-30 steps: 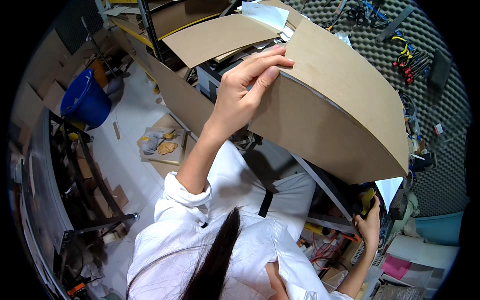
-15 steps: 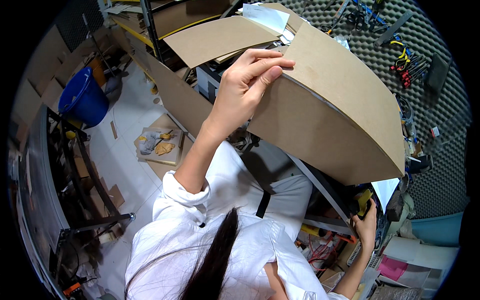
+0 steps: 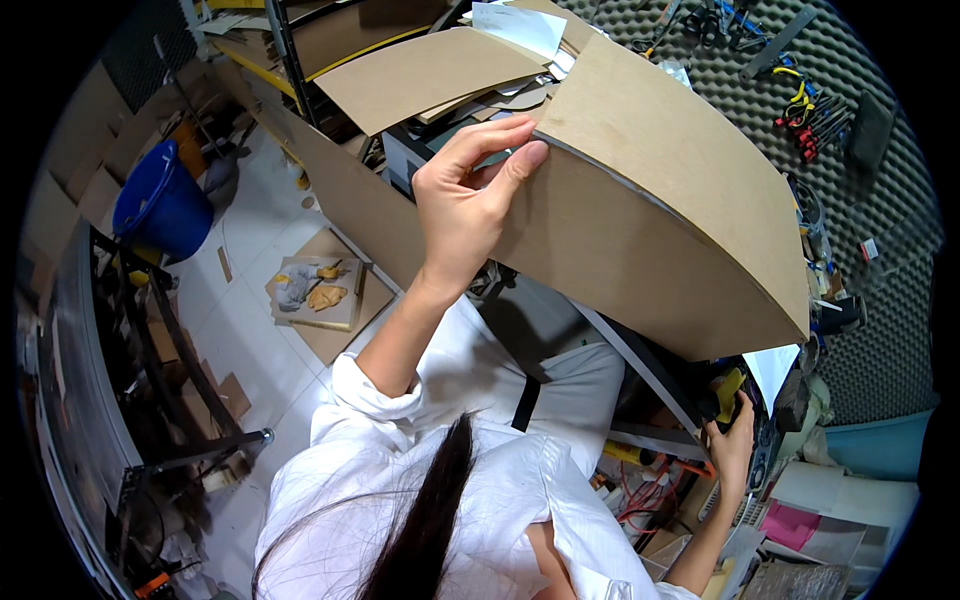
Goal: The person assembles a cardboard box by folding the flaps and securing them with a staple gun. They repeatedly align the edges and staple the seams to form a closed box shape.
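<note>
A large brown fibreboard piece (image 3: 650,245) is in front of me, with a flat top panel and a side panel meeting along a curved edge. My left hand (image 3: 465,200) is at its near-left corner, thumb and fingers closed on the edge there. My right hand (image 3: 732,440) is low on the right, below the piece's right end, with its fingers curled round a yellow-and-black tool (image 3: 728,395) whose kind I cannot make out. A white sheet of paper (image 3: 770,375) hangs beside that tool, under the right tip of the piece.
Fibreboard sheets (image 3: 430,75) are stacked behind. Pliers and scissors hang on the grey foam wall (image 3: 880,330) at right. A blue bucket (image 3: 165,200) and a board with crumpled gloves (image 3: 320,290) are on the floor. A black metal frame (image 3: 180,350) stands at left.
My left hand has shifted a little left and down along with the corner of the fibreboard piece. My right hand has hardly moved. The whole view has shifted slightly.
</note>
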Available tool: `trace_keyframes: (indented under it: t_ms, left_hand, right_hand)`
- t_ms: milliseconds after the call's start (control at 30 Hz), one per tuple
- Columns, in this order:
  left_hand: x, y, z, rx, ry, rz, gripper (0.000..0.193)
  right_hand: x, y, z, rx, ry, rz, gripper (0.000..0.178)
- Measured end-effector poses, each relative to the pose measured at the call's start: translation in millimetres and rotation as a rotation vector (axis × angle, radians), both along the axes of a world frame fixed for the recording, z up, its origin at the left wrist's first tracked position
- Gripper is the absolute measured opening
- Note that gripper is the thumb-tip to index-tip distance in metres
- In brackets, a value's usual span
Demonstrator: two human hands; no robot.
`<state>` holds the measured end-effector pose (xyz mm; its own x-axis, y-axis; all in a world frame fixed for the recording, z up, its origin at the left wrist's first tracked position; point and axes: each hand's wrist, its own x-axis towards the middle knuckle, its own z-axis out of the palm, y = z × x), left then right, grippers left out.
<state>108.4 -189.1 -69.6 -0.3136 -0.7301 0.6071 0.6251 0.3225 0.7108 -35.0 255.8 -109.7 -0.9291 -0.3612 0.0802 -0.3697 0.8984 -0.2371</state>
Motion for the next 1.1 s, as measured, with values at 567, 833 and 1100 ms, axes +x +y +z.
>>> trace_keyframes:
  t_ms: [567, 833, 1100]
  left_hand:
    - [0, -36, 9, -0.515, -0.099, -0.035, 0.02]
    - [-5, -29, 11, -0.44, -0.069, -0.059, 0.019]
    - [5, -34, 19, -0.438, -0.132, -0.103, 0.019]
  right_hand:
    - [11, -8, 6, -0.021, 0.023, 0.006, 0.069]
    - [2, 6, -8, -0.066, 0.173, 0.091, 0.066]
    - [-18, 34, 32, -0.069, 0.385, -0.021, 0.035]
